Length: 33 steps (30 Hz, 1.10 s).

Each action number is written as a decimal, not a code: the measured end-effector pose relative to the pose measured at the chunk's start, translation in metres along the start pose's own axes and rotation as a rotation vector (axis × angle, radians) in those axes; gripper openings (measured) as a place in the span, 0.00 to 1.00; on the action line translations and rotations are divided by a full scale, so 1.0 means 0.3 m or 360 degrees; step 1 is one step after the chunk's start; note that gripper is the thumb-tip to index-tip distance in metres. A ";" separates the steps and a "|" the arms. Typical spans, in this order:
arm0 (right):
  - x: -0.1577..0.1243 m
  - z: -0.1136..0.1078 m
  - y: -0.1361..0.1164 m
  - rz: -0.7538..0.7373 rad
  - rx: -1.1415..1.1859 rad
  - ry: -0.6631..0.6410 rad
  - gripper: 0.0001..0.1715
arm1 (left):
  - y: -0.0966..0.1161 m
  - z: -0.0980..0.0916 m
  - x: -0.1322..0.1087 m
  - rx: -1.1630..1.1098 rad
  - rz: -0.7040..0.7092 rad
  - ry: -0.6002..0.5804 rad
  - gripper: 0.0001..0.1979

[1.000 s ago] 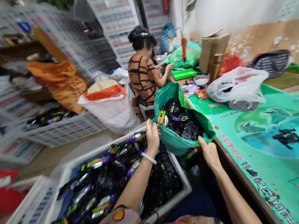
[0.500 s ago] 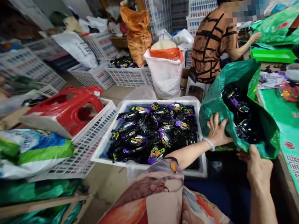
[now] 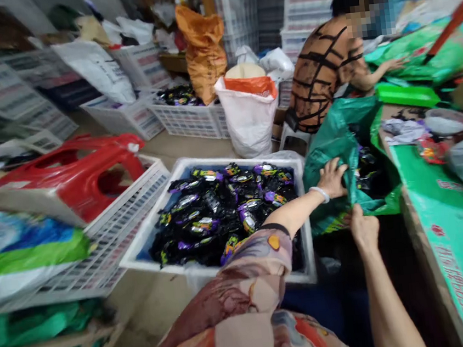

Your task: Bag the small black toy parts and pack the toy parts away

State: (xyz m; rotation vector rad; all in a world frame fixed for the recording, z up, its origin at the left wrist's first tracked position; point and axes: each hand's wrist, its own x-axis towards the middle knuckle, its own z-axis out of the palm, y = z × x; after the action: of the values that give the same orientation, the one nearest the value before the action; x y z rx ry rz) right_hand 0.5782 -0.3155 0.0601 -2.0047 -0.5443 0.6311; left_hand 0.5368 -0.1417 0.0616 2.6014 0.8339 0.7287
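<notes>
A dark green plastic sack (image 3: 323, 147) stands to my right with its mouth open. Inside it lie black plastic toy pieces (image 3: 369, 167) with touches of purple, partly hidden by the folded rim. My left hand (image 3: 332, 178), a pale bangle at its wrist, rests against the sack's near left side with fingers apart. Wrapped round the front edge of the mouth are the closed fingers of my right hand (image 3: 363, 228). Left of the sack, a white crate (image 3: 153, 261) holds many black toy pieces (image 3: 213, 203) with purple, yellow and silver markings; my left forearm reaches across its corner.
A co-worker (image 3: 320, 76) sits beyond the sack, one hand on a light green sack. At right runs a green-covered surface (image 3: 427, 191). On the left, a red plastic stool (image 3: 86, 166) lies over a crate. Behind stand a white sack (image 3: 248, 119) and an orange sack (image 3: 205, 55).
The green sack's mouth has swung more upright and narrowed, so fewer pieces inside show. My right hand has shifted left with the rim. My left hand stays on the sack's side.
</notes>
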 end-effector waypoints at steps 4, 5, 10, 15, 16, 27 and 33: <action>-0.041 -0.028 -0.034 0.0127 0.0184 -0.0068 0.30 | 0.039 -0.036 -0.037 0.0052 -0.0129 0.0003 0.42; -0.058 -0.044 -0.047 0.0113 0.0258 -0.0075 0.31 | 0.047 -0.042 -0.053 0.0065 -0.0147 0.0009 0.43; -0.134 -0.157 -0.129 0.0011 0.0377 0.0026 0.34 | 0.096 -0.064 -0.128 0.0135 -0.0174 0.0037 0.45; -0.193 -0.187 -0.141 -0.0211 0.0478 0.0067 0.32 | 0.158 -0.098 -0.159 0.0239 -0.0261 -0.0040 0.47; -0.209 -0.176 -0.122 -0.0247 0.0493 0.0073 0.32 | 0.173 -0.109 -0.165 0.0255 -0.0281 -0.0062 0.48; -0.441 -0.084 0.307 -0.0160 0.0222 0.0099 0.28 | 0.359 -0.104 -0.329 0.0312 -0.0344 -0.0039 0.59; -0.475 -0.085 0.385 -0.0255 0.0131 0.0040 0.25 | 0.441 -0.052 -0.223 0.0332 -0.0442 0.0011 0.58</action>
State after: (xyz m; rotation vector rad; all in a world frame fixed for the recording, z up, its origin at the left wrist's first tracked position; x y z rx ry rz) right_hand 0.4987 -0.4717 0.0004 -1.8683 -0.6468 0.5213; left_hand 0.5408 -0.2839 0.1067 2.5814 1.3035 0.5991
